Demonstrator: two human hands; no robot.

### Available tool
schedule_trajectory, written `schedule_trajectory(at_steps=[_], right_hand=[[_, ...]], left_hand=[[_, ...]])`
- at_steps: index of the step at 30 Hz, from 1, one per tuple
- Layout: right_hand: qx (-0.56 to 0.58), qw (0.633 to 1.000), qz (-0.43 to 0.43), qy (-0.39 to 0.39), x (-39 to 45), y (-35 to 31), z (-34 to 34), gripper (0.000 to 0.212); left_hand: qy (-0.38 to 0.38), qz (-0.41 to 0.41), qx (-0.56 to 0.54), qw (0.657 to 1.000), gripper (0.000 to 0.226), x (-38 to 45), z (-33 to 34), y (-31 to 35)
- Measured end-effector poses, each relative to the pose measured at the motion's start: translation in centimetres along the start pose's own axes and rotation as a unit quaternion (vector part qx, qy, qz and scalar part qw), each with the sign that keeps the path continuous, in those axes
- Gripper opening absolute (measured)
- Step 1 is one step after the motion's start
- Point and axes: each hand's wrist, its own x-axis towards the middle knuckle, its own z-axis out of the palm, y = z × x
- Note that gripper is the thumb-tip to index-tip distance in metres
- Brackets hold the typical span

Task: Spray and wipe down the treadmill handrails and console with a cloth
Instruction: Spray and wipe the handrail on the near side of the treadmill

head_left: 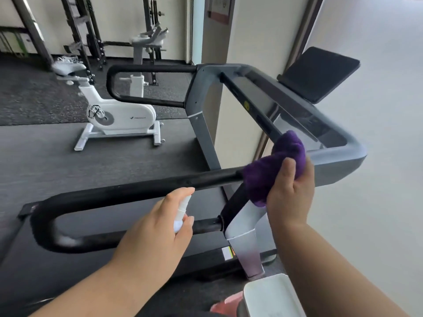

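Observation:
A black looped handrail (128, 191) of the treadmill runs across the middle of the view, close to me. My right hand (289, 191) grips a bunched purple cloth (272, 165) and presses it on the rail's right end, where it meets the grey console frame (338, 156). My left hand (160, 223) holds a small white spray bottle (182, 211) just below the rail, with the forefinger on its top. The dark console panel (286, 110) slopes away behind the cloth. A second black handrail (148, 69) loops out on the far side.
A dark tablet-like screen (320, 74) stands above the console at the right. A white exercise bike (119, 115) stands on the dark floor beyond the treadmill. Racks (87, 30) line the back wall. A white box edge (272, 296) sits at the bottom right.

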Motion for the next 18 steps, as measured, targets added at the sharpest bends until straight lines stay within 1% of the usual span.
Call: schedule_trajectory(at_steps=[2,4,5,6,10,13,15,18], right_hand=[[-0.097,0.988,-0.069,-0.094,1.7,1.0,1.2,0.038],[-0.25,0.942,-0.136,-0.178,2.2,2.0,2.6,0.05],[-0.307,0.917,-0.159,-0.198,2.2,2.2,3.2,0.055],[-0.333,0.902,-0.177,-0.21,1.9,2.0,3.7,0.057],[-0.319,0.872,-0.254,-0.272,-0.4,0.8,6.2,0.056],[-0.326,0.845,-0.287,-0.311,-1.3,0.0,8.0,0.058],[-0.334,0.83,-0.296,-0.335,-0.4,0.0,7.8,0.061],[-0.352,0.813,-0.271,-0.377,2.3,0.7,6.3,0.066]], left_hand=[[0.004,-0.004,0.003,1.0,0.05,-0.2,0.4,0.5],[0.01,-0.011,0.008,1.0,0.05,-0.5,0.6,0.7],[0.013,-0.019,0.006,1.0,0.05,-0.7,0.8,0.7],[0.016,-0.027,0.001,1.0,0.05,-0.8,0.9,0.7],[0.026,-0.046,-0.003,0.999,0.051,-1.1,1.6,1.0],[0.028,-0.046,0.001,0.999,0.053,-1.1,2.1,1.4],[0.027,-0.043,0.001,0.999,0.053,-1.1,2.2,1.7],[0.037,-0.041,-0.001,0.998,0.052,-1.3,2.0,1.9]])
